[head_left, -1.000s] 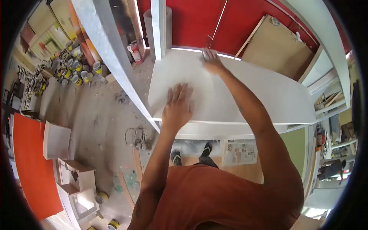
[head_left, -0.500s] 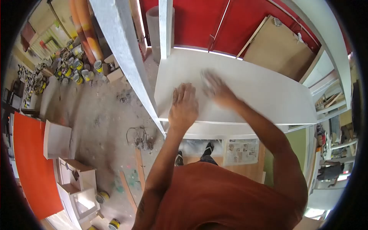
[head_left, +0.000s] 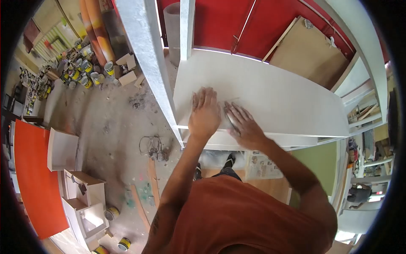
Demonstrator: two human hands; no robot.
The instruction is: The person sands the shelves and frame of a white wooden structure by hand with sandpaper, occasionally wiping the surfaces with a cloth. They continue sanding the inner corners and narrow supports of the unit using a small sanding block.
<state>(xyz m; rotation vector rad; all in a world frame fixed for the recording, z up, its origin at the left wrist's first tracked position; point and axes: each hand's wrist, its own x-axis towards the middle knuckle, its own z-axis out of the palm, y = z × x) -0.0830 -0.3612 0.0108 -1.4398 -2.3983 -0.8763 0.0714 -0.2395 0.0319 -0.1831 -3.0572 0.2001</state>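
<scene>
A white shelf board [head_left: 270, 97] with a curved back edge lies in front of me, set in a white frame. My left hand [head_left: 205, 112] rests flat on the board's left part, fingers stretched out with nothing visible in them. Close beside it, near the front edge, my right hand [head_left: 245, 127] presses down on the board. Under its thumb and fingers shows the dark edge of a thin sheet that looks like sandpaper [head_left: 231, 122]; most of it is hidden.
A white post [head_left: 148, 51] rises just left of the board. Red panels [head_left: 220, 29] and a brown board [head_left: 311, 53] stand behind. Paint cans [head_left: 86, 80], a white cabinet [head_left: 86, 207] and wood strips [head_left: 141, 207] are on the left floor. Another person [head_left: 359, 193] is far right.
My right hand has come back toward me across the board, from farther up to near the front edge. My left hand has barely moved. The view has shifted slightly.
</scene>
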